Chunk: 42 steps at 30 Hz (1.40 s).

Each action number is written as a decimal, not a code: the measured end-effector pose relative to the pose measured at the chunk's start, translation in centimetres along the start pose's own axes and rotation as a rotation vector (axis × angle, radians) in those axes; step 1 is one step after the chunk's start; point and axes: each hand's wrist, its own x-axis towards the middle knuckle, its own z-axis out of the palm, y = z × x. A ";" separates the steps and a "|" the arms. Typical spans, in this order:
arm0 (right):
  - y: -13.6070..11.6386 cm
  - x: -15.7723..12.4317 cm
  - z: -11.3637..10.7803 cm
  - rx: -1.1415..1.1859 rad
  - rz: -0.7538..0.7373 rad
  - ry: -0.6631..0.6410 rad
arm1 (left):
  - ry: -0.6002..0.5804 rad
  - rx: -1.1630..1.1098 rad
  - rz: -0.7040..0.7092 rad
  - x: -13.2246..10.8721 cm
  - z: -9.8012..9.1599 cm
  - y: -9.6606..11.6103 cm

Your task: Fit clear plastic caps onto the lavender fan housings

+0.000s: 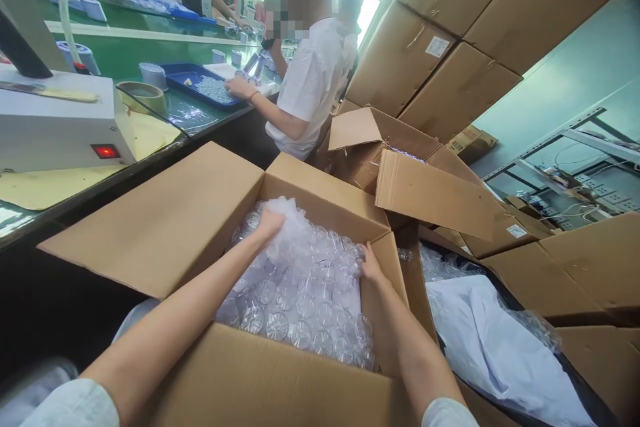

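Observation:
A large open cardboard box (320, 357) stands in front of me. Rows of clear, round-ended plastic pieces (300, 332) fill it, with whitish translucent plastic among them. My left hand (271, 221) is closed on a crumpled white plastic film (293, 227) at the far left part of the box, above the clear pieces. Against the inner right wall, near the far corner, is my right hand (371, 265). Its fingers stretch forward beside the edge of the clear plastic, and their tips are partly hidden.
A co-worker (313, 80) stands at the green workbench by a blue tray (207, 87). On the left are a white machine (60, 120) and a tape roll (141, 96). Another open box (420, 180) and stacked cartons (450, 47) stand beyond; white sheeting (490, 340) lies at right.

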 end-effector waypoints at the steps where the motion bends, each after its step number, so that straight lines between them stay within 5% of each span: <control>1: 0.7 0.1 0.2 -0.023 0.013 -0.024 | 0.005 0.000 0.001 0.1 -0.1 0.0; 6: 2.3 -0.5 0.9 -0.133 0.063 -0.120 | -0.007 0.013 0.019 -0.4 -0.3 0.2; 12: 1.4 -0.7 -0.3 -0.223 0.053 -0.133 | -0.125 0.076 0.077 -1.8 0.0 0.4; 19: -3.9 0.6 -3.2 -0.124 -0.153 -0.161 | -0.308 0.280 0.145 -2.9 1.1 -0.3; 23: -8.0 0.3 -0.5 -0.008 -0.292 -0.315 | -0.449 0.317 0.215 -4.0 3.4 -0.8; 26: -9.1 1.3 1.3 0.064 -0.304 -0.315 | -0.404 0.393 0.198 -4.0 3.7 -1.2; 32: -4.7 2.5 0.1 0.009 -0.120 -0.168 | -0.144 0.615 0.175 -1.5 0.3 -1.2; 37: -1.2 -0.2 1.8 -0.086 -0.015 -0.150 | -0.225 0.693 0.180 -0.7 0.4 -1.5; 42: -1.8 -0.4 0.5 -0.104 -0.075 -0.057 | -0.284 0.676 0.190 -1.6 1.3 -1.6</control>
